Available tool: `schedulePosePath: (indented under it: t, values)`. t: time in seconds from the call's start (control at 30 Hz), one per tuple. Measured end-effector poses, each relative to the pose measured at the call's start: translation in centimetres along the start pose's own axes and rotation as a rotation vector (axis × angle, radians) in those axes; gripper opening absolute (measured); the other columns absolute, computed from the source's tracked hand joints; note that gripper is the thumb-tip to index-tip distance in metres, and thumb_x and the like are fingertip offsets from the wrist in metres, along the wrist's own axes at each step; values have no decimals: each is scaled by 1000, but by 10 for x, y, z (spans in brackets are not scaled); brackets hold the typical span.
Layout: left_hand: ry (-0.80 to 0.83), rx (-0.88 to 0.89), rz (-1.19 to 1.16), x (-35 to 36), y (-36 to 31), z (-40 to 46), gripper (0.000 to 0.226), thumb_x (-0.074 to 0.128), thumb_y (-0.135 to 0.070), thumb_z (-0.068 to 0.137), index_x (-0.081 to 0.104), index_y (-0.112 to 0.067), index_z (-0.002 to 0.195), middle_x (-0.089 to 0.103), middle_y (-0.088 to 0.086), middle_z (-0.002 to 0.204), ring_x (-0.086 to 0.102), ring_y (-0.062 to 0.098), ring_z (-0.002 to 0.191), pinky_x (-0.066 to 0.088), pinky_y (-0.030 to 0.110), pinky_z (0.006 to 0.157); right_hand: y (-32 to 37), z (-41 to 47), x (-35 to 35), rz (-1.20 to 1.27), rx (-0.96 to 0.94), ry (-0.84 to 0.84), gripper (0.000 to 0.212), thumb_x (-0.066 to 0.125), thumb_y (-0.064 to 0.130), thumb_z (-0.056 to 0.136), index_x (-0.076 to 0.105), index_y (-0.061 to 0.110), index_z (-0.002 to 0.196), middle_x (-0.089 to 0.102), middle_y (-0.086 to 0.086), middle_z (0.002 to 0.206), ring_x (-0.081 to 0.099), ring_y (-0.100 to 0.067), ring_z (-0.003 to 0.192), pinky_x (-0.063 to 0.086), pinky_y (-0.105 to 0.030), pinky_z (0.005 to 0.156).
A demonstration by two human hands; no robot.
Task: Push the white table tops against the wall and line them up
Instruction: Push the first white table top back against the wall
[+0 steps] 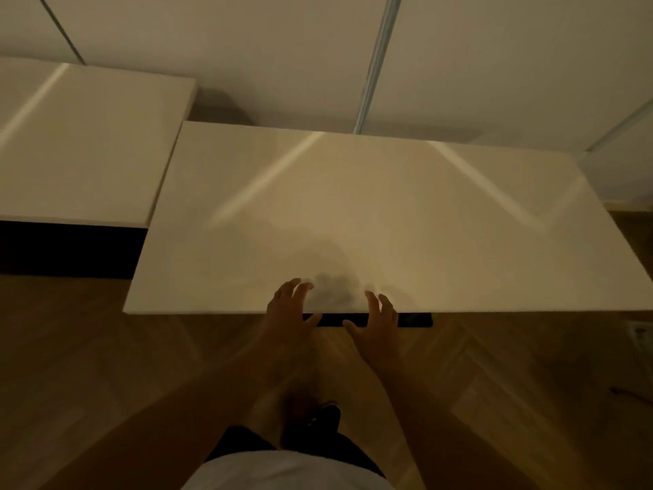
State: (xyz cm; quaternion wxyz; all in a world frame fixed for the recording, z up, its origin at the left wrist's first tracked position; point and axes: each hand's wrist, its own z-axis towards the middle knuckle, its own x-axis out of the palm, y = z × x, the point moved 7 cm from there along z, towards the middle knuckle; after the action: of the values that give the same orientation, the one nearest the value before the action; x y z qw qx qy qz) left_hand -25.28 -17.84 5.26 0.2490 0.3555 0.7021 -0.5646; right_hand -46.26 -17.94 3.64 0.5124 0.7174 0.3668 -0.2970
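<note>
A large white table top [371, 213] lies in front of me, its far edge a little short of the white wall [247, 47]. A second white table top [84, 143] sits to the left, farther back and closer to the wall, so the two front edges are out of line. My left hand [288, 307] and my right hand [376, 321] are at the middle of the near edge of the large top. The fingers of both hands are spread and rest over the edge, thumbs below it.
A wooden herringbone floor [106, 366] spreads below. A dark frame part [417, 320] shows under the near edge. A metal strip [374, 65] runs down the wall panels. A dark gap [219, 107] lies between the tops and the wall. My legs are below.
</note>
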Motion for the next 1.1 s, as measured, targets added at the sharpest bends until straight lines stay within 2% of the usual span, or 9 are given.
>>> schedulePosePath:
  t: [0.2,0.3,0.47,0.57,0.63,0.77,0.87,0.97,1.1]
  values:
    - [44,38,86,17,-13,8,76,63,-58,88,40,-21,151,28,9,162,28,31,148,33,49,114,-31,17,-20,-53,-62,-3,87,68,53,87,22,27,157,16,-10,164,17,-31,149,28,-52,117]
    - [72,79,163,30,-14,19,87,46,-73,82,35,-24,153,24,7,164,24,33,151,32,51,115,-44,28,-29,-118,-121,-34,89,66,57,87,21,25,157,15,-10,164,15,-31,150,24,-51,119]
    - [70,227,309,59,-17,45,81,50,-68,93,20,-33,160,3,0,171,-4,28,157,6,50,124,-58,59,-42,-286,-315,-29,97,55,72,85,10,29,159,4,-7,167,1,-28,153,13,-50,124]
    - [9,320,362,76,-19,60,85,30,-84,87,25,-37,157,10,-1,170,2,29,156,11,56,124,-71,78,-46,-352,-375,-31,100,43,83,81,4,34,159,-3,-1,168,-5,-23,154,4,-45,123]
    - [-16,357,399,88,-20,67,87,26,-88,85,28,-38,156,15,-1,169,4,30,156,14,62,122,-77,84,-46,-380,-434,-33,101,35,89,79,-1,38,158,-7,4,168,-9,-19,154,3,-43,123]
    - [-90,297,423,106,-35,74,87,32,-92,81,28,-46,155,14,-5,170,-3,35,156,-2,74,116,-88,94,-38,-458,-510,21,102,28,95,76,-4,42,157,-12,9,167,-19,-16,152,2,-47,125]
    - [-140,188,449,111,-51,87,87,27,-96,79,24,-50,153,10,-6,169,-2,40,155,-7,79,108,-89,99,-33,-480,-552,-51,100,26,95,77,10,40,158,3,6,168,-4,-22,155,8,-51,124]
    - [-132,156,547,115,-57,92,96,16,-99,75,10,-48,157,-1,-4,171,-9,43,154,-4,82,108,-89,106,-39,-508,-563,-117,97,26,96,75,22,41,155,19,7,165,15,-21,152,19,-48,120]
    - [-98,164,567,118,-55,90,106,4,-102,68,-8,-47,157,-19,-2,169,-19,44,152,-2,82,108,-89,119,-47,-535,-674,-135,103,31,98,71,28,38,155,24,5,164,18,-23,152,21,-52,119]
